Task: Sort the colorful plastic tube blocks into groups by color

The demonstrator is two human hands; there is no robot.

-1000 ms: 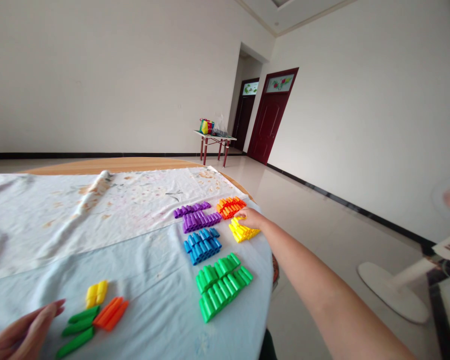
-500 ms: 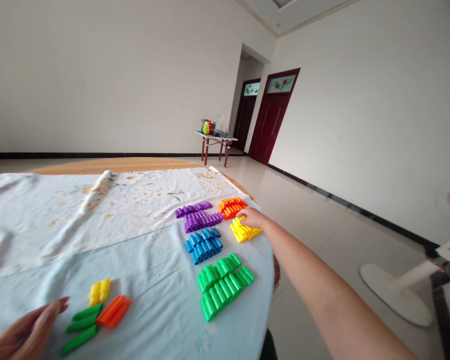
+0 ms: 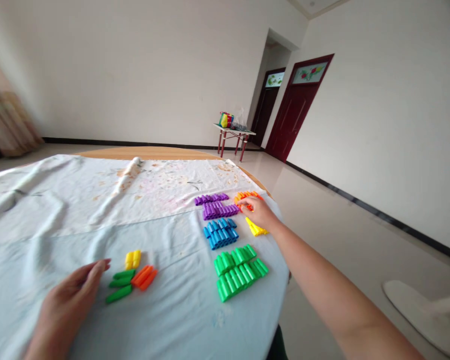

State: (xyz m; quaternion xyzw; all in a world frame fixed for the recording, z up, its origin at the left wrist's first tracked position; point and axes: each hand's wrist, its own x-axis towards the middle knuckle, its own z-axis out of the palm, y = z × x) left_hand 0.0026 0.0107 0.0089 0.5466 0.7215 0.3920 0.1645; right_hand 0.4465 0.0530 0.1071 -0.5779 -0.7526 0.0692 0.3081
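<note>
Right hand: from my end I see the right hand (image 3: 261, 214) with its fingers over the stack of orange tubes (image 3: 252, 194); they hide the contact, so I cannot tell whether they are clamped on one.
Just beside it: yellow tubes (image 3: 256, 228) lie on the near side of that hand, partly covered by it.
Left hand: I have the left hand (image 3: 69, 297) low over the cloth (image 3: 180, 325), finger and thumb close together; I cannot tell whether they meet.
By its fingertips: a yellow pair (image 3: 132, 260), three green pieces (image 3: 119, 294) and some orange pieces (image 3: 147, 278) lie in a small cluster.
Tube rows: left of the right hand I make out purple tubes (image 3: 219, 210), then blue tubes (image 3: 222, 235) nearer me, then green tubes (image 3: 234, 281) nearest.
Table: the cloth leaves a strip of wooden tabletop (image 3: 153, 152) bare along the far edge.
Across the room: a small table (image 3: 245, 132) carries a colourful bag (image 3: 225, 120) and a plastic bag (image 3: 240, 123), near a dark red door (image 3: 298, 107).
</note>
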